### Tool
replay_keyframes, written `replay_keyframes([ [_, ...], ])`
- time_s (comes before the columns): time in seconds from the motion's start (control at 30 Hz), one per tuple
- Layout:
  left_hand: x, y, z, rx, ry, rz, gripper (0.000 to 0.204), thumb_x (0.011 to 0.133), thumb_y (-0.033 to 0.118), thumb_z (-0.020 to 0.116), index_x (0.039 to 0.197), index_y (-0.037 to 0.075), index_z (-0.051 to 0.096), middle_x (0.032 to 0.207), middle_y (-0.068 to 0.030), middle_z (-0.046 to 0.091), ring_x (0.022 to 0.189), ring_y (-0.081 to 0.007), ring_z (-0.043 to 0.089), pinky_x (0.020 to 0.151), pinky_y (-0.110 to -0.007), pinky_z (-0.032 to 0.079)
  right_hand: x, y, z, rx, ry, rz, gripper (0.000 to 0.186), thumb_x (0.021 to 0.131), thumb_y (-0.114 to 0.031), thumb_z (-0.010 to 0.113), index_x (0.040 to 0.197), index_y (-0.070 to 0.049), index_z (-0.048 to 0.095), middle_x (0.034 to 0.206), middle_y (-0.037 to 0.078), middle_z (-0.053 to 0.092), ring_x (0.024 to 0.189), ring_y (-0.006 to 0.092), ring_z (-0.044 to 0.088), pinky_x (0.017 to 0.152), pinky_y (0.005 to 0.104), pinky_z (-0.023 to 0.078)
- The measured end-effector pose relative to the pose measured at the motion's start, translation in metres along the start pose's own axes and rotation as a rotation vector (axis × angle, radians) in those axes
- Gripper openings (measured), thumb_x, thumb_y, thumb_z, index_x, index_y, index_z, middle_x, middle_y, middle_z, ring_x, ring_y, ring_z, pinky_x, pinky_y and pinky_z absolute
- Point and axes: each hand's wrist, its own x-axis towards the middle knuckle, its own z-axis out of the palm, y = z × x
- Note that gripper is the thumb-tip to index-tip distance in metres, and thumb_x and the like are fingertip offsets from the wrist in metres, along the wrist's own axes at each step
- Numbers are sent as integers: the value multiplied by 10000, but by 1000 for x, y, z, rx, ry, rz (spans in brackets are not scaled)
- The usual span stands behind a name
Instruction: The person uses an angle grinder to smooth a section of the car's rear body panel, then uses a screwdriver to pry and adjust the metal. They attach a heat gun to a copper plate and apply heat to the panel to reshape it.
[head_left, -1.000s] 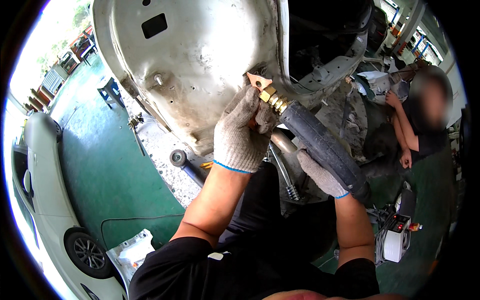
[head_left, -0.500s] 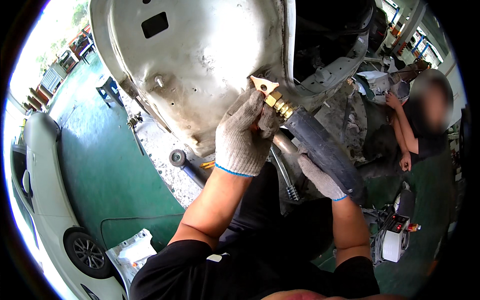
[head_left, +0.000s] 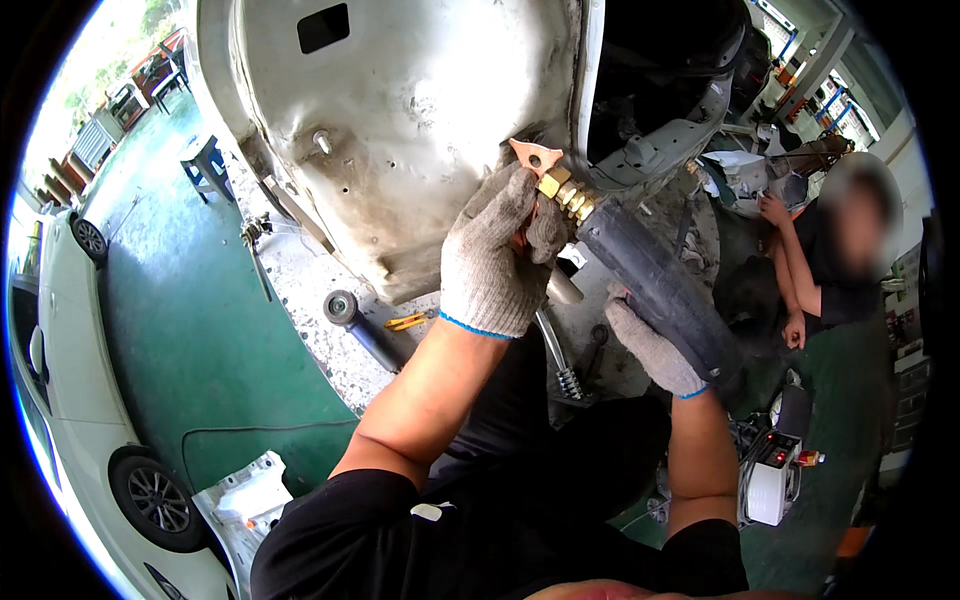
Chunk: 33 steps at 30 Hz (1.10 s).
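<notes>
My left hand (head_left: 488, 262), in a knitted glove, is closed round the front of a black cylindrical tool (head_left: 650, 280), beside its brass fitting (head_left: 566, 198) and a copper tab (head_left: 523, 152) with a hole at the tip. My gloved right hand (head_left: 650, 352) grips the tool's rear from below; its fingertips are partly hidden. The tab is just in front of a dented, dirty white car body panel (head_left: 420, 80), near a seam; whether they touch I cannot tell. Below lie a blue tool with a round head (head_left: 365, 342) and a yellow-handled hand tool (head_left: 405, 321) on a speckled platform (head_left: 300, 295).
A co-worker in black (head_left: 815, 270) sits at the right, above a boxy machine with cables (head_left: 775, 460). A white car (head_left: 70, 370) stands at the left on green floor, with a loose metal panel (head_left: 240, 485) near it and a blue stool (head_left: 205, 165) farther back.
The view has shifted slightly, with more of the white car's far wheel showing. The tool's tip and my left hand sit slightly farther right in the picture; both grips are unchanged.
</notes>
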Motion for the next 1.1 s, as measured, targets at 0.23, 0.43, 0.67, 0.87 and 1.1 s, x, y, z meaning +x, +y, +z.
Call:
replay_keyframes([
  [0.23,1,1,-1,-44,-55,-6,190,1033,166,592,1119,0,623,751,-21,584,631,-132,524,601,-258,422,-7,9,-11,-45,-42,75,407,907,115,662,1280,-11,559,1193,118,617,1110,186,596,958,345,520],
  [0.43,-1,1,2,-42,14,-5,203,1025,150,608,1142,-14,628,789,-12,606,641,-120,537,602,-246,439,-7,5,-9,-9,29,78,353,894,108,689,1223,7,610,1154,126,673,1058,187,653,904,335,554],
  [0.67,1,0,-2,-1,-33,11,199,1034,181,588,1094,-8,609,687,-50,561,600,-151,493,571,-282,380,-4,7,-9,-93,46,-23,331,887,102,704,1202,17,646,1102,135,712,989,186,698,838,322,583],
  [0.87,0,1,2,1,-25,8,188,1027,184,598,1108,14,601,709,-31,551,585,-136,468,559,-272,371,-17,21,-1,238,151,120,350,900,115,672,1233,21,620,1116,149,698,1011,197,689,842,316,595],
  [1.1,0,0,0,8,-39,-3,230,1018,206,622,1207,78,590,776,6,541,604,-95,473,514,-234,354,-12,10,-3,53,126,157,335,893,88,704,1210,21,617,1046,134,701,915,184,705,797,313,599],
])
